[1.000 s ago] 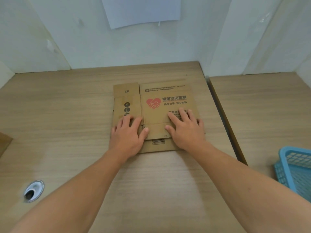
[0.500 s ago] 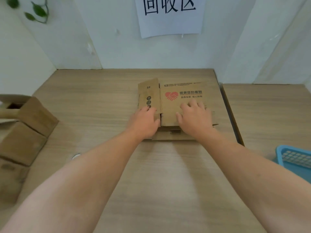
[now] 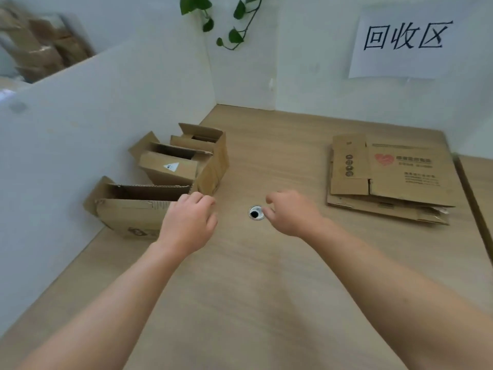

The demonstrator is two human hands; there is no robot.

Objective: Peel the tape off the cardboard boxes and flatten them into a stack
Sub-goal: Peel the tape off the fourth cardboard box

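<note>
A stack of flattened cardboard boxes (image 3: 386, 177) lies on the right part of the wooden desk; the top sheet bears a red heart print. At the left, against the white partition, stand three unflattened boxes with raised flaps: a near one (image 3: 128, 212), a middle one (image 3: 170, 166) with a white label, and a far one (image 3: 210, 150). My left hand (image 3: 188, 225) hovers with loosely curled fingers at the near box's right end, holding nothing. My right hand (image 3: 290, 212) hangs relaxed and empty above the desk, just right of the cable hole.
A round metal cable hole (image 3: 256, 212) sits in the desk (image 3: 253, 276) between my hands. White partitions close the left and back sides. A paper sign (image 3: 402, 41) hangs on the back wall, and a plant vine (image 3: 229, 20) dangles in the corner. More cardboard (image 3: 40, 49) is piled behind the left partition.
Both hands have lifted off the flattened stack and moved left. My view has swung left, bringing the standing boxes into sight.
</note>
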